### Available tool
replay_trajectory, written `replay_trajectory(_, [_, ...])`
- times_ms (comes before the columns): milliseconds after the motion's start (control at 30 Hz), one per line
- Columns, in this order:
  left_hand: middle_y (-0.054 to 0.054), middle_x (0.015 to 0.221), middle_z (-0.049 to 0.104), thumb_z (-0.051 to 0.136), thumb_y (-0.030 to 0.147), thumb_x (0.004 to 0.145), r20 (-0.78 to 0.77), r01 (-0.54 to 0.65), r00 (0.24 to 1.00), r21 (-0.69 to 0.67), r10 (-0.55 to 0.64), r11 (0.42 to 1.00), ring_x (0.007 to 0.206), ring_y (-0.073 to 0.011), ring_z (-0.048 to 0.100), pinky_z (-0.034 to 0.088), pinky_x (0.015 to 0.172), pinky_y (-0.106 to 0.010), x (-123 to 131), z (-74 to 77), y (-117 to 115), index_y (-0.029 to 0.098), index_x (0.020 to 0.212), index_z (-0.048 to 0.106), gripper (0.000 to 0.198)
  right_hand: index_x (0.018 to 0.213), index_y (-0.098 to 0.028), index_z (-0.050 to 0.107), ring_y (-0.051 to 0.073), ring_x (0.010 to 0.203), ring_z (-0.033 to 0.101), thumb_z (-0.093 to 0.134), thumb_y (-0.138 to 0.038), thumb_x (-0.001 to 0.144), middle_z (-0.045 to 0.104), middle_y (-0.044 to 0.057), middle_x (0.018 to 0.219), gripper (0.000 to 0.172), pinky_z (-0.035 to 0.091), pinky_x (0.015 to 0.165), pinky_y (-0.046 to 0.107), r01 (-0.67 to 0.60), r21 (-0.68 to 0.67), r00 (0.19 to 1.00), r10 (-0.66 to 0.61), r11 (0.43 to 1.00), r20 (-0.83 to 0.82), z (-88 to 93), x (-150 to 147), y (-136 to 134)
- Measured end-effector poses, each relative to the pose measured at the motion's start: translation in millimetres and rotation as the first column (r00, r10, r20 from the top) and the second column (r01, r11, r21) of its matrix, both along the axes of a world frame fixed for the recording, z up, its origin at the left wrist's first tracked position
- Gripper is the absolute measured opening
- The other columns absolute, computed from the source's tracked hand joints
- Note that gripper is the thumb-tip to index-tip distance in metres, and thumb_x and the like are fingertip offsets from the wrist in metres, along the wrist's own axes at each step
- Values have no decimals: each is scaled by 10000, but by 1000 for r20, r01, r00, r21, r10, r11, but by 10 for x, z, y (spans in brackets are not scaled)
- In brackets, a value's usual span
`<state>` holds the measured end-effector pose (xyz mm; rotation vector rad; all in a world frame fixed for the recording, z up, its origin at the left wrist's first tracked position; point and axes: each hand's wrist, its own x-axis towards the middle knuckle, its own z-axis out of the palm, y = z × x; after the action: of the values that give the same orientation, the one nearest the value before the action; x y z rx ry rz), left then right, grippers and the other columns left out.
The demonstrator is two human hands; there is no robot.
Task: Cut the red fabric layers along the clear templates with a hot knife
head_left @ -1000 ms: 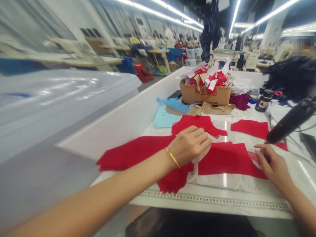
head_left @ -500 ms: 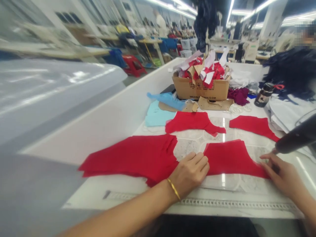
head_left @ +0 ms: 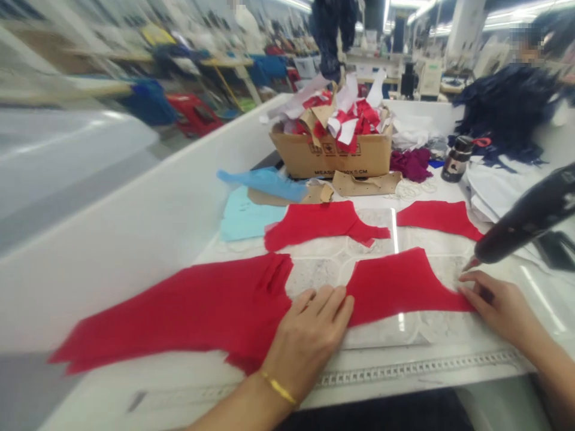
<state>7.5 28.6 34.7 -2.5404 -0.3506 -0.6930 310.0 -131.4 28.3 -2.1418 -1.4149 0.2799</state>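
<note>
One red panel [head_left: 395, 287], left hand [head_left: 313, 332] flatter than earlier, right hand [head_left: 501, 305] alongside, any pinch unclear.

Left hand [head_left: 312, 329] on red panel [head_left: 399, 284], right hand [head_left: 501, 308] at its tip

A low lane opens at twelve o'clock from the left hand [head_left: 309, 341], over white patterned tabletop [head_left: 318, 281] between a loose red cloth stack [head_left: 193, 311] and a flat red cloth piece [head_left: 395, 284]. Farther on, a brown cardboard box [head_left: 336, 157] blocks it. At ten o'clock stands a white upright side panel [head_left: 188, 197]. A thick black slanted cylinder [head_left: 516, 224] obstructs the right hand's [head_left: 501, 305] twelve o'clock; its fingertip clearance seems slim, though hard to judge.
</note>
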Motion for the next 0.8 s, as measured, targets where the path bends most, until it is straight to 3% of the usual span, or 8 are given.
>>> replay_trajectory(67, [-153, 1033, 718, 322, -30, 978, 3, -12, 1000, 10, 12, 1000, 928, -262, 665, 510, 846, -393, -16, 4, -30, 98, 1021, 712, 413, 943, -237, 726, 165, 442, 552, 474, -586, 934, 626, -6, 554, 431, 449, 501, 297, 9, -25, 1000, -9, 1000, 8, 62, 36, -43])
replay_trajectory(167, [-178, 1173, 714, 365, -40, 959, 21, 63, 998, -66, -61, 996, 1065, -286, 675, 521, 938, -402, 22, -15, -111, 79, 1124, 696, 388, 990, -237, 719, 153, 435, 551, 491, -640, 935, 675, 4, 627, 467, 449, 494, 301, 53, -25, 998, -52, 998, 39, 169, 127, -119])
replay_trajectory(267, [-193, 1288, 683, 361, 15, 994, 27, 166, 986, -193, -164, 967, 1212, -300, 646, 515, 1019, -410, 182, -76, -247, 71, 1195, 673, 376, 1107, -222, 685, 177, 526, 619, 563, -743, 883, 724, 47, 781, 580, 493, 494, 313, 90, 101, 994, -95, 991, 55, 293, 181, -97])
replay_trajectory(367, [-210, 1381, 636, 419, 269, 1080, -22, 211, 974, -296, -227, 932, 1303, -334, 604, 502, 1078, -464, 459, -172, -408, 72, 1283, 639, 358, 1296, -207, 571, 247, 796, 708, 680, -754, 806, 719, 120, 1074, 742, 581, 563, 349, 75, 296, 997, -81, 952, 9, 415, 137, 95])
replay_trajectory(433, [-218, 1431, 604, 497, 500, 1059, -63, 227, 963, -340, -263, 913, 1338, -359, 581, 480, 1109, -498, 670, -241, -506, 80, 1343, 607, 520, 1358, -215, 493, 265, 925, 707, 747, -700, 780, 668, 141, 1221, 796, 632, 722, 418, 69, 447, 998, -59, 892, -37, 482, 61, 279])
replay_trajectory(533, [-216, 1469, 578, 585, 702, 946, -80, 288, 936, -383, -342, 877, 1368, -350, 563, 451, 1147, -461, 944, -326, -631, 87, 1376, 586, 750, 1294, -240, 495, 241, 936, 693, 765, -543, 814, 675, 95, 1141, 629, 627, 839, 441, 107, 629, 989, -17, 770, -148, 542, -75, 507])
replay_trajectory(667, [-209, 1492, 561, 653, 763, 856, -36, 358, 913, -410, -407, 839, 1405, -330, 533, 417, 1173, -394, 1145, -383, -745, 97, 1377, 584, 848, 1069, -228, 574, 193, 700, 654, 702, -345, 801, 669, 31, 876, 320, 598, 632, 362, 189, 623, 962, -15, 759, -274, 529, -210, 562])
replay_trajectory(800, [-224, 1517, 530, 618, 779, 865, -42, 379, 898, -431, -438, 819, 1440, -341, 492, 384, 1191, -399, 1197, -412, -776, 92, 1408, 559, 878, 931, -213, 597, 195, 664, 659, 698, -299, 799, 656, 17, 776, 187, 599, 628, 368, 295, 661, 948, -123, 690, -295, 515, -222, 416])
